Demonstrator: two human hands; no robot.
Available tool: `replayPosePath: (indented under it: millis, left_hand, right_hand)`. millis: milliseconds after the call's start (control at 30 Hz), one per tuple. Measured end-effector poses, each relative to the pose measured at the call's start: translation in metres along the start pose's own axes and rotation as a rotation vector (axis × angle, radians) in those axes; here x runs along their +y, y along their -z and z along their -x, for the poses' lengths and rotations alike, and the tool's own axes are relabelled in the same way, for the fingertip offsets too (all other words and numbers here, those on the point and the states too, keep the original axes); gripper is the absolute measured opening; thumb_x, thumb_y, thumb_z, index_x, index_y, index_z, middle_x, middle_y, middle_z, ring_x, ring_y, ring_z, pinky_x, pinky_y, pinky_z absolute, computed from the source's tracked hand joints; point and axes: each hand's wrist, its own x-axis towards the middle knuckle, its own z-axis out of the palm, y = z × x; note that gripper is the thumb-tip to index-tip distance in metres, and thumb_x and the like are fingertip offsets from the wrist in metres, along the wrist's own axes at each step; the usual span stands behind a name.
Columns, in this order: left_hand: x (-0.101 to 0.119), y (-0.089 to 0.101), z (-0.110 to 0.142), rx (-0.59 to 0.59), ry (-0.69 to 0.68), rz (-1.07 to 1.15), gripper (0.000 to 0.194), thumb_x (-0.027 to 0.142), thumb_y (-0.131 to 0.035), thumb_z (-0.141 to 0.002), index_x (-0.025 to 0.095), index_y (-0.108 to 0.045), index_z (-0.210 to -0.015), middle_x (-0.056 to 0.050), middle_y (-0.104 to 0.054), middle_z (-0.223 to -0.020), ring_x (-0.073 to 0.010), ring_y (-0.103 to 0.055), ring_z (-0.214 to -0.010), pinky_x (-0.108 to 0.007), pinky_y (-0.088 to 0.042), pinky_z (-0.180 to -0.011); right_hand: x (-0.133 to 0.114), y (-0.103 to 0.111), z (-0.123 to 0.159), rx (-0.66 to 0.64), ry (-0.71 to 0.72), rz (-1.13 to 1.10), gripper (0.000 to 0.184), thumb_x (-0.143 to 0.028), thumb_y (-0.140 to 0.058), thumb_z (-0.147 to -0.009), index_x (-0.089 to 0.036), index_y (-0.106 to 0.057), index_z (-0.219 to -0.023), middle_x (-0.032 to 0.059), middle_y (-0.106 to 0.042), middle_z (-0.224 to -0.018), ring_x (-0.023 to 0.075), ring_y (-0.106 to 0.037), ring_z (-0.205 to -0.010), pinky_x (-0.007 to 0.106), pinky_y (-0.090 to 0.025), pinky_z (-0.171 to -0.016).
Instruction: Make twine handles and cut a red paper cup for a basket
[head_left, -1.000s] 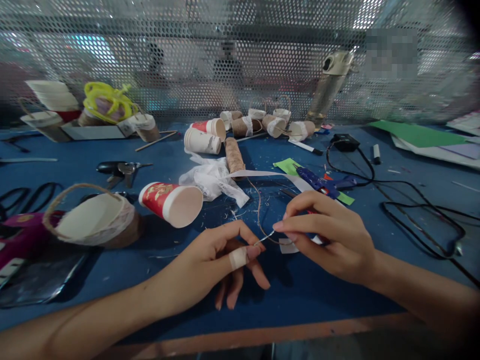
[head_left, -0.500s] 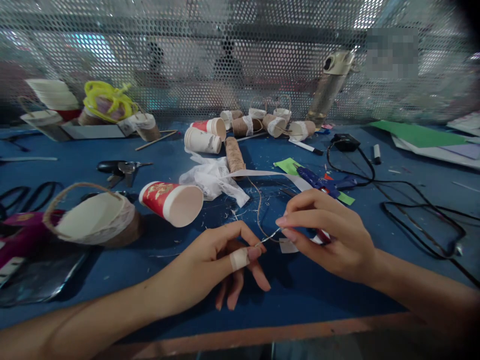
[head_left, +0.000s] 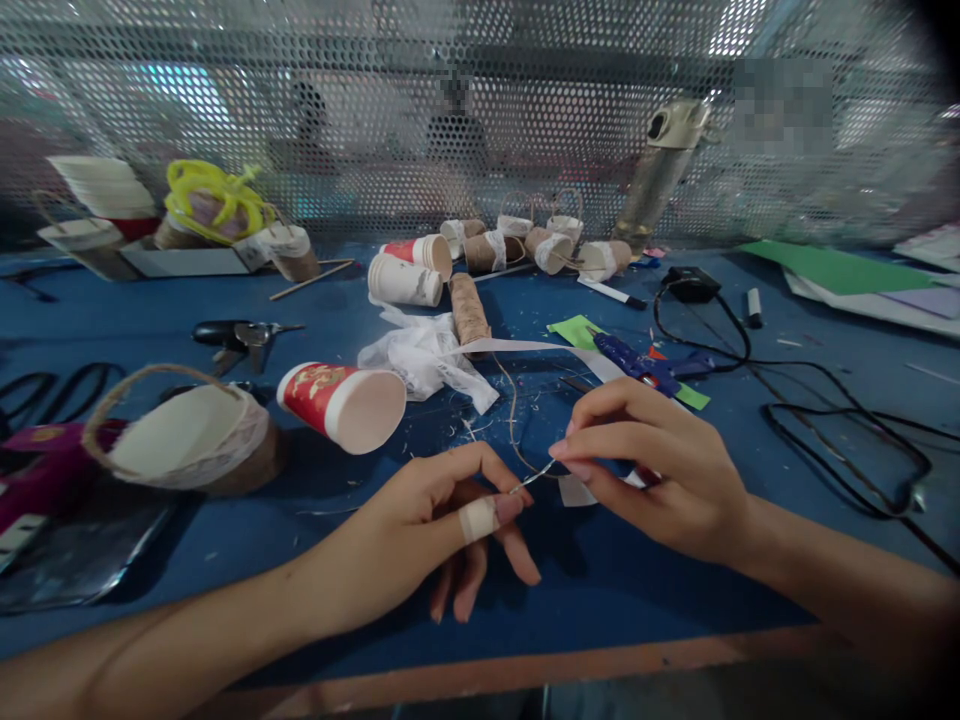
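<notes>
Between my two hands runs a short, thin, twisted whitish strand (head_left: 538, 476). One end is pinched between the thumb and index finger of my left hand (head_left: 435, 510), whose thumb wears a pale bandage (head_left: 478, 518); its other fingers hang loosely curled. My right hand (head_left: 660, 465) grips the other end with its fingertips. Beyond my left hand, a red and white paper cup (head_left: 341, 405) lies on its side. Farther left stands a small basket (head_left: 195, 440) with a rope handle and lace rim. A crumpled white lace piece (head_left: 435, 355) lies behind the hands.
A blue glue gun (head_left: 637, 362) with a black cord (head_left: 832, 370) lies at the right. Keys (head_left: 255, 340) and a magenta tool (head_left: 52, 465) are at the left. Small baskets (head_left: 551, 250), a twine roll (head_left: 469, 310) and a bottle (head_left: 660, 180) stand or lie toward a perforated metal screen (head_left: 525, 120).
My right fingertips have shifted very slightly left along the strand or with it. Both hands keep their pinch; the things on the table stay where they were.
</notes>
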Motion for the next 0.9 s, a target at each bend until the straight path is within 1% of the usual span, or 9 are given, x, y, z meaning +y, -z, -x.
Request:
replayPosePath:
  millis: [133, 367, 567, 767, 900]
  left_hand:
    - [0.0, 0.0008, -0.0001, -0.002, -0.003, -0.003, 0.028, 0.045, -0.063, -0.102, 0.018, -0.057, -0.099, -0.011, -0.083, -0.088, -0.0073, -0.062, -0.045, -0.01, -0.047, -0.038]
    - [-0.0009, 0.0006, -0.0006, -0.022, -0.012, 0.03, 0.03, 0.047, -0.064, -0.101, 0.018, -0.057, -0.099, -0.01, -0.083, -0.085, -0.0072, -0.061, -0.044, -0.01, -0.046, -0.038]
    - [-0.0007, 0.0016, 0.0003, -0.044, 0.011, 0.033, 0.029, 0.046, -0.062, -0.103, 0.018, -0.057, -0.101, -0.012, -0.083, -0.088, -0.0073, -0.062, -0.046, -0.01, -0.047, -0.039]
    - [-0.0023, 0.0034, 0.0005, -0.073, 0.024, 0.052, 0.029, 0.046, -0.062, -0.103, 0.018, -0.057, -0.102, -0.014, -0.083, -0.088, -0.0076, -0.062, -0.045, -0.01, -0.047, -0.04]
    - [-0.0009, 0.0033, 0.0005, -0.094, 0.035, 0.067, 0.028, 0.046, -0.062, -0.103, 0.018, -0.057, -0.101, -0.013, -0.083, -0.087, -0.0082, -0.062, -0.046, -0.011, -0.047, -0.04]
  right_hand:
    - [0.0005, 0.0, -0.0003, -0.005, -0.003, 0.011, 0.019, -0.006, -0.064, -0.093, -0.019, -0.071, -0.106, 0.0061, -0.064, -0.1, 0.0126, -0.064, -0.081, 0.024, -0.056, -0.07]
    - [-0.0005, -0.0011, -0.0022, 0.005, -0.005, 0.019, 0.017, -0.009, -0.065, -0.094, -0.02, -0.069, -0.106, 0.0054, -0.067, -0.094, 0.0151, -0.067, -0.084, 0.027, -0.058, -0.073]
    - [-0.001, -0.0005, -0.0036, 0.001, 0.006, 0.0, 0.013, -0.007, -0.068, -0.092, -0.017, -0.069, -0.101, 0.0058, -0.07, -0.092, 0.0142, -0.068, -0.086, 0.023, -0.058, -0.077]
    - [-0.0014, 0.0008, -0.0042, -0.012, 0.003, 0.008, 0.01, -0.012, -0.066, -0.096, -0.021, -0.068, -0.101, 0.004, -0.071, -0.089, 0.0153, -0.069, -0.083, 0.026, -0.06, -0.073]
    - [-0.0006, 0.0008, -0.0033, -0.015, 0.004, 0.016, 0.01, -0.013, -0.066, -0.097, -0.021, -0.069, -0.102, 0.0045, -0.072, -0.089, 0.016, -0.07, -0.083, 0.027, -0.06, -0.073]
